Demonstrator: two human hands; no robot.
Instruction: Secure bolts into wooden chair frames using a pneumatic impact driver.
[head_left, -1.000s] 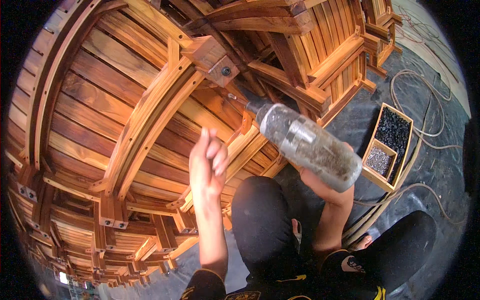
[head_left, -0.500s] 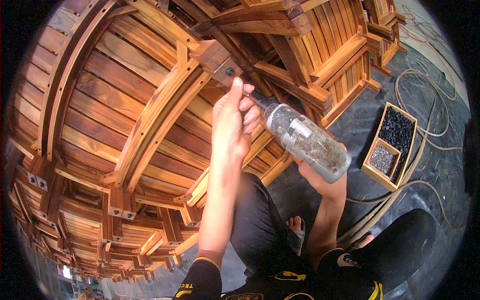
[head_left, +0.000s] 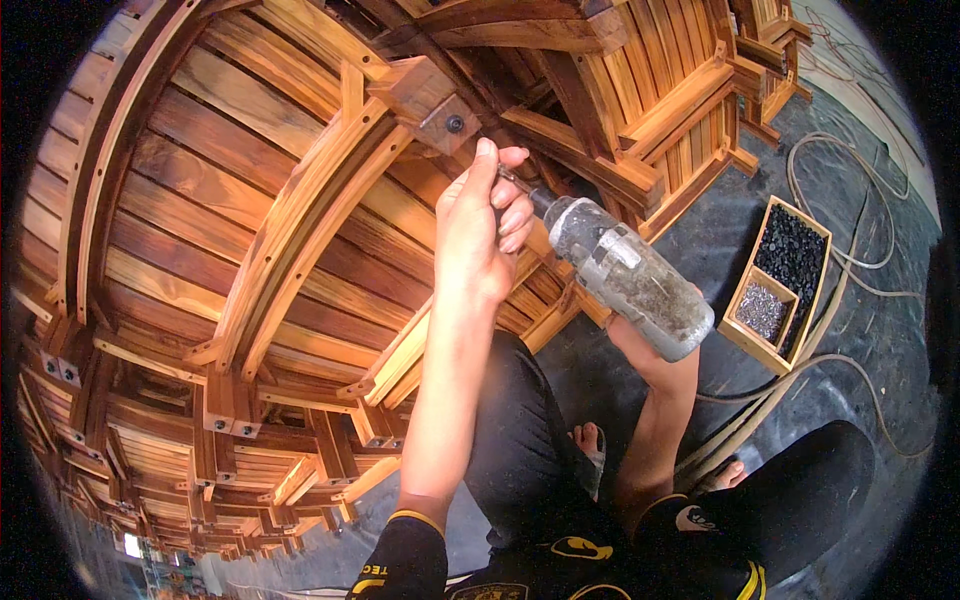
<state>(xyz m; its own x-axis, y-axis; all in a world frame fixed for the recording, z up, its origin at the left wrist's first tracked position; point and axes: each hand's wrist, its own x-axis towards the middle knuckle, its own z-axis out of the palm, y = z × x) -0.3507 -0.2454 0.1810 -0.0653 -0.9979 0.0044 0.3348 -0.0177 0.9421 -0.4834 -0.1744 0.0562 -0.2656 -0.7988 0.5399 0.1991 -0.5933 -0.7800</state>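
Left hand [head_left: 480,222], half-curled, pinches the tip [head_left: 510,177] of a grey cylindrical power driver [head_left: 640,285]; right hand [head_left: 637,345], partly hidden, grasps it; yellow lettering [head_left: 376,571] marks the near-left black sleeve [head_left: 412,550]

free floor [head_left: 702,242] (between tool [head_left: 640,278] and tray [head_left: 752,350])

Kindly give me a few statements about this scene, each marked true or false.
1. The right hand holds a grey cylindrical tool. True.
2. The left hand rests in the wooden tray. False: its fingers are at the tool's narrow front end.
3. A wooden block beyond the left hand has a round black piece on its end face. True.
4. The tray's small compartment holds black pieces. False: it holds silvery metal pieces.
5. The wooden tray lies on the dark floor. True.
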